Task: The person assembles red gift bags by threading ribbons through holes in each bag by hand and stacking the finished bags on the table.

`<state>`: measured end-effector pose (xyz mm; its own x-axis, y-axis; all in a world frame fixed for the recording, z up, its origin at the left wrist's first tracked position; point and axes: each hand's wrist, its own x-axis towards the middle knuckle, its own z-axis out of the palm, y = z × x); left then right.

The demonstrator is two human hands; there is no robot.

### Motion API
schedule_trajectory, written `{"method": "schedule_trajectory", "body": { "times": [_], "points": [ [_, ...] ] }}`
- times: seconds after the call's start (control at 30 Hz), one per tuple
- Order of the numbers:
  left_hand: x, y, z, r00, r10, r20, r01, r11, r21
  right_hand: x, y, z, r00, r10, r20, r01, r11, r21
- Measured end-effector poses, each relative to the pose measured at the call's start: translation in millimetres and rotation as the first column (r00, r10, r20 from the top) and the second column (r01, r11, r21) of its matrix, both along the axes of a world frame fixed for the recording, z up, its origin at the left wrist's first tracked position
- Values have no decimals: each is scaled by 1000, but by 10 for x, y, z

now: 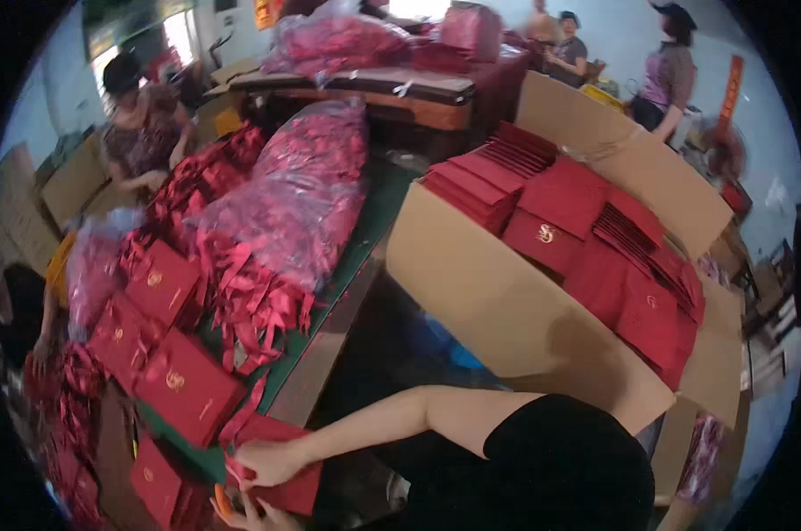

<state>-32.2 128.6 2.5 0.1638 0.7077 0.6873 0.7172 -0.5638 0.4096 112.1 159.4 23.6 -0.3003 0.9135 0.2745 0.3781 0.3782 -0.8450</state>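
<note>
My right hand (272, 462) reaches in from the right over a red bag (285, 500), fingers closed on a red ribbon (244, 414) that trails up towards the ribbon pile. Just below it, at the bottom edge, my left hand (257, 516) is partly cut off, its fingers bent around a small orange object (223, 500) whose kind I cannot make out. The two hands are close together at the bag's left side. Several red bags with gold emblems, such as this red bag (191, 385), lie on the green table (329, 305).
A large cardboard box (489, 283) full of stacked red bags (568, 199) stands at my right. Plastic-wrapped ribbons (290, 177) cover the table ahead. One person (144, 133) works across the table; another person's arm (46, 319) shows at far left. More people stand at the back.
</note>
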Motion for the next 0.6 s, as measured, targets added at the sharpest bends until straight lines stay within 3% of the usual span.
{"method": "schedule_trajectory", "body": {
  "times": [0.03, 0.07, 0.1, 0.13, 0.17, 0.2, 0.23, 0.27, 0.3, 0.4, 0.53, 0.6],
  "points": [
    [-76, -16, -48, 1000, 1, 22, -1, 1000, -16, -25, 57, -104, 997, 48, -68, -49, 999, -13],
    [-135, -41, -67, 999, 10, 45, -8, 999, -33, -41, -27, -55, 994, -15, -106, 23, 997, 78],
    [-156, -43, -71, 996, 14, 84, -10, 999, -43, -3, -75, 31, 997, -64, -38, 65, 998, 24],
    [-166, -38, -78, 992, 27, 121, -20, 998, -58, 13, -52, 125, 996, -41, -77, 47, 996, 76],
    [-134, -23, -68, 968, 24, 250, -7, 998, -69, 83, -95, 203, 989, 22, -149, -23, 1000, -5],
    [-136, -27, -37, 969, 23, 246, -5, 997, -75, 27, -13, -6, 983, 21, -184, -26, 999, -25],
    [-132, 11, -138, 950, 3, 312, 17, 998, -61, 60, 2, -27, 997, -35, -62, 35, 999, -10],
    [-168, -13, -66, 976, 42, 216, -26, 997, -72, 30, -56, 169, 978, 16, -210, -30, 997, -64],
    [-137, -8, -69, 962, 49, 268, -32, 997, -68, 48, -70, 230, 966, 22, -257, -47, 995, -93],
    [-121, -26, -26, 962, 21, 272, -1, 997, -74, 68, -75, 296, 975, 4, -220, -58, 970, -237],
    [-136, -35, -11, 963, 24, 269, 4, 995, -104, 36, -76, 252, 968, -6, -253, -41, 982, -182],
    [-135, -29, -23, 960, 17, 279, 12, 995, -101, 43, -42, 175, 964, 1, -266, -2, 1000, -4]
  ]
}}
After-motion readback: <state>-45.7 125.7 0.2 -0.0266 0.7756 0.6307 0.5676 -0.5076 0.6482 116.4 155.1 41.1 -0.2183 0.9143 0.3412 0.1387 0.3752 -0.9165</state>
